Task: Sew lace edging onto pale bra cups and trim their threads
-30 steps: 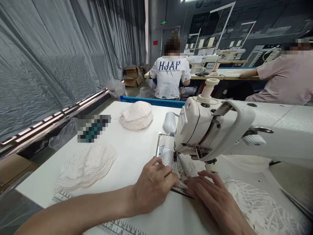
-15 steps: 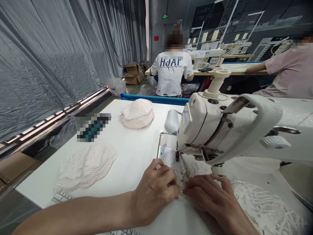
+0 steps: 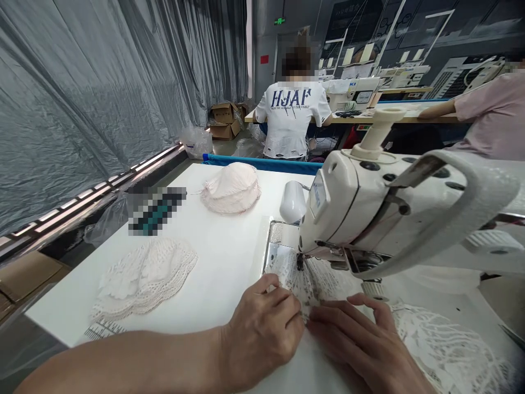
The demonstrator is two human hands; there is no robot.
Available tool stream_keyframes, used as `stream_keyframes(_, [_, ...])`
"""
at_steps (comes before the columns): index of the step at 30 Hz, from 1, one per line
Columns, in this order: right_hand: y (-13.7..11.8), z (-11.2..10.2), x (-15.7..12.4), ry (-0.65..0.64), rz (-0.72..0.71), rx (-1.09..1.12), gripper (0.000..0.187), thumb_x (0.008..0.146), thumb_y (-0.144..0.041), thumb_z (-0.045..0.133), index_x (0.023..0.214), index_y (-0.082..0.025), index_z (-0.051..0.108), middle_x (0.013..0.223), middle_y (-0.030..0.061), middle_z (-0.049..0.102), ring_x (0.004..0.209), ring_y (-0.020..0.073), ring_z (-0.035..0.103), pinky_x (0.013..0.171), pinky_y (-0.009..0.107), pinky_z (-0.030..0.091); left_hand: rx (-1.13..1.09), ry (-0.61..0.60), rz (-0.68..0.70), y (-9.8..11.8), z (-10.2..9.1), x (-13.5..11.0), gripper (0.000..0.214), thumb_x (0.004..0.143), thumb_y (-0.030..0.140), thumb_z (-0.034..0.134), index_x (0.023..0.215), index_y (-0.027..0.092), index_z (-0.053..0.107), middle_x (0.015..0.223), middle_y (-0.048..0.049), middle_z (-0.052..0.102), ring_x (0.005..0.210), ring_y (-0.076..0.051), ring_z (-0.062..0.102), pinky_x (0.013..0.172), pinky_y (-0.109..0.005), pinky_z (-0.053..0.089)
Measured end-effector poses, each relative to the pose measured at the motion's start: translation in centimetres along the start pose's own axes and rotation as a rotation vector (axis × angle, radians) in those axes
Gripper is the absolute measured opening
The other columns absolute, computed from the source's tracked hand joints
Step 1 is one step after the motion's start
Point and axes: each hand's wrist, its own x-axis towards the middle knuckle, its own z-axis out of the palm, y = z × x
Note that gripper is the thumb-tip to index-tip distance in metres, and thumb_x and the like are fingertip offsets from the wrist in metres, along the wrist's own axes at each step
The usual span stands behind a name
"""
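The left hand (image 3: 262,328) has drawn back toward the near edge of the table (image 3: 221,257), its fingers (image 3: 283,301) curling tighter on the lace (image 3: 297,273). The right hand (image 3: 361,350) has slid nearer too, covering the dark strip.

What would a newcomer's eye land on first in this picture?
The big white sewing machine fills the right side, its needle over white lace fabric. Just in front, the left hand and right hand rest on that lace. Farther left on the table lies a stack of lace pieces.
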Motion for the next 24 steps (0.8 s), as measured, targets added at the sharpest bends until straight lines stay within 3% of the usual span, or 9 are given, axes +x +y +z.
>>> stream_keyframes(5, [-0.2, -0.3, 0.6, 0.119, -0.036, 0.038, 0.033, 0.100, -0.023, 0.033, 0.087, -0.023, 0.064, 0.083, 0.0001, 0.070, 0.080, 0.0138, 0.062, 0.089, 0.036, 0.026, 0.023, 0.003, 0.007, 0.1, 0.1, -0.2, 0.025, 0.078, -0.004, 0.047, 0.060, 0.012, 0.052, 0.067, -0.0011, 0.058, 0.070, -0.011, 0.056, 0.071, -0.030, 0.045])
stream_keyframes(11, [-0.1, -0.9, 0.7, -0.010, -0.105, -0.008, 0.021, 0.096, -0.020, 0.043, 0.096, -0.023, 0.064, 0.092, 0.0015, 0.070, 0.087, 0.0149, 0.062, 0.090, 0.036, 0.025, 0.066, 0.003, 0.018, 0.1, 0.3, -0.2, 0.024, 0.074, -0.005, 0.047, 0.058, 0.013, 0.049, 0.060, -0.0004, 0.052, 0.061, -0.011, 0.051, 0.069, -0.030, 0.044])
stream_keyframes(16, [-0.4, -0.2, 0.5, 0.145, -0.047, 0.036, 0.028, 0.098, -0.022, 0.038, 0.090, -0.024, 0.065, 0.085, 0.0008, 0.070, 0.081, 0.0150, 0.062, 0.088, 0.038, 0.026, 0.075, -0.034, 0.025, 0.1, -0.1, 0.0, 0.022, 0.078, -0.002, 0.048, 0.063, 0.013, 0.052, 0.061, 0.0008, 0.050, 0.060, -0.010, 0.049, 0.069, -0.029, 0.043])
stream_keyframes(24, [-0.4, 0.3, 0.4, 0.154, -0.046, -0.034, 0.023, 0.095, -0.028, 0.043, 0.088, -0.024, 0.064, 0.084, 0.0007, 0.070, 0.080, 0.0158, 0.063, 0.089, 0.039, 0.027, 0.058, -0.011, 0.012, 0.4, 0.1, 0.0, 0.022, 0.082, 0.003, 0.048, 0.063, 0.012, 0.053, 0.063, 0.0003, 0.051, 0.061, -0.011, 0.049, 0.067, -0.030, 0.042])
